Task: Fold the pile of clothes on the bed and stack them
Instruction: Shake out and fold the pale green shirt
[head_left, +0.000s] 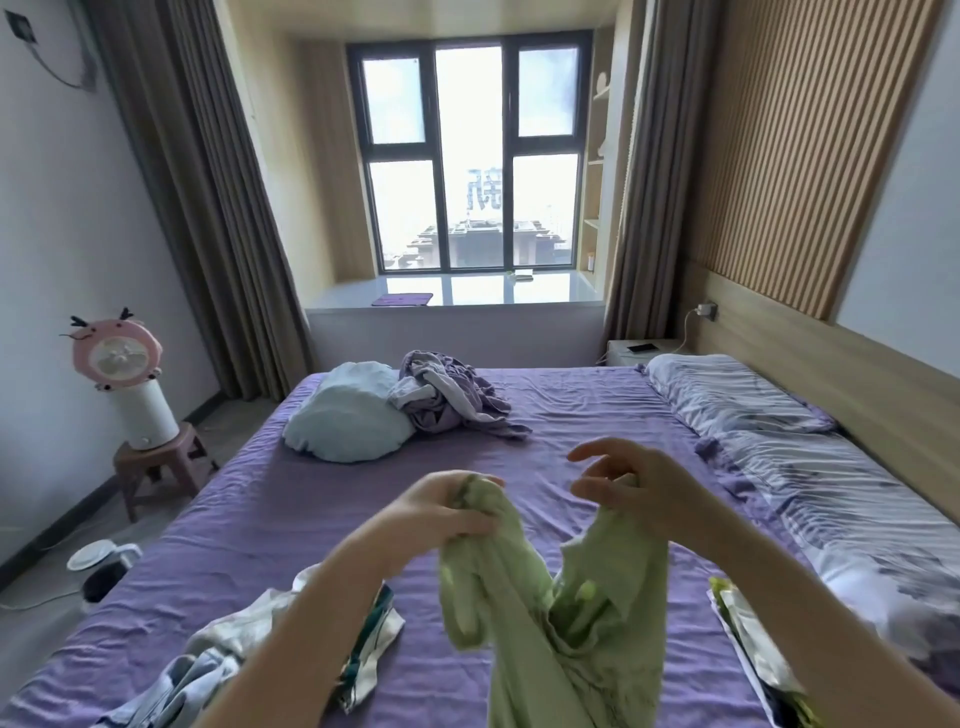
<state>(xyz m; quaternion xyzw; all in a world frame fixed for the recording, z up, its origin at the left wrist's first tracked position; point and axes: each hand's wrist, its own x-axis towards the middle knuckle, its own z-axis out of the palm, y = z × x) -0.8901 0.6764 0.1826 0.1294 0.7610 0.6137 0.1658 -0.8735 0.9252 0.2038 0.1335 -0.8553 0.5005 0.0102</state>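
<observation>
The left hand (441, 506) is gripping a bunched edge of the pale green garment (561, 613), its fingers curled tight round the cloth; the right hand (631, 483) is holding the garment's other upper edge, thumb and lower fingers pinching the fabric while the upper fingers are spreading apart in the air; the garment is hanging between the two hands above the purple bed (291, 514), its lower part trailing down toward the near edge of the bed; a loose heap of white and blue clothes (223, 654) is lying on the bed to the left of the garment, partly hidden by the left forearm; a patterned folded piece (748, 634) is lying on the bed to the garment's right; a crumpled lilac bundle (452, 397) and a light blue cushion (348, 415) are sitting at the far side of the bed, touching each other; striped pillows (743, 400) are lying along the bed's right side.
</observation>
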